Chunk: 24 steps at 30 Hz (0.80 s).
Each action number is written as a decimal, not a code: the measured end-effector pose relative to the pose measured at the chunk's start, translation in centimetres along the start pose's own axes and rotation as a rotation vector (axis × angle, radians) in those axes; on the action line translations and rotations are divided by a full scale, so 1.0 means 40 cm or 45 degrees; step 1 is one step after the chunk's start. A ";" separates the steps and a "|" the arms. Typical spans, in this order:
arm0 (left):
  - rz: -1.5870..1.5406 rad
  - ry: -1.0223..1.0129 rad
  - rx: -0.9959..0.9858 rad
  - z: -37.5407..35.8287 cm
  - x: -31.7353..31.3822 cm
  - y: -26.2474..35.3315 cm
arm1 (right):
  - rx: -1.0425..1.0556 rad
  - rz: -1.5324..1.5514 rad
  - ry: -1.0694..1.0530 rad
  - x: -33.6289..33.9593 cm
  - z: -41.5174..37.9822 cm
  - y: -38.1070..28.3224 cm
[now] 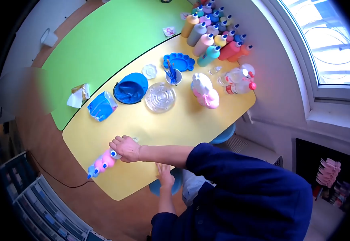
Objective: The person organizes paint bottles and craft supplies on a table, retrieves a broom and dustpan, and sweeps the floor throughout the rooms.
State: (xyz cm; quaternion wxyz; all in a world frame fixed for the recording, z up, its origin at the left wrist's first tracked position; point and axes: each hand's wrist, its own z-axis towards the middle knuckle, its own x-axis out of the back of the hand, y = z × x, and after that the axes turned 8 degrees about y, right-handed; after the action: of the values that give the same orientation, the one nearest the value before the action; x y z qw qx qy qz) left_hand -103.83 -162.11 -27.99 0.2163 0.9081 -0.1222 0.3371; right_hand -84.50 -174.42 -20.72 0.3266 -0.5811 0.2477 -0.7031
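Note:
My right hand reaches across to the left end of the yellow table, its fingers closed around a white squeeze bottle with a blue cap. Most of that bottle is hidden under the hand. Close beside it stand pink squeeze bottles and a light blue one, all with blue tips. My left hand rests at the table's near edge, fingers stretched out and apart, holding nothing.
Along the table's far side are a blue packet, blue bucket, clear turntable, brush cup, blue palette and white-and-pink figurine. Several paint bottles crowd the corner. Blue stools sit beneath the edge.

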 end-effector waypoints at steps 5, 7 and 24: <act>-0.054 0.056 -0.030 -0.008 0.034 0.026 | -0.170 0.365 0.462 0.304 -0.045 -0.024; -0.036 0.029 -0.026 -0.012 0.054 0.040 | -0.164 0.439 0.681 0.434 -0.087 0.008; 0.035 -0.013 -0.001 0.007 0.021 0.034 | -0.955 -0.786 0.992 1.126 -0.336 0.441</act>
State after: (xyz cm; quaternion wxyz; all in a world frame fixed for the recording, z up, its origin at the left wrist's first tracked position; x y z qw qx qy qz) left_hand -103.54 -163.51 -27.20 0.2113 0.9080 -0.1359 0.3353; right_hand -99.66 -220.19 -6.78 -0.2324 -0.4017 0.3995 -0.7906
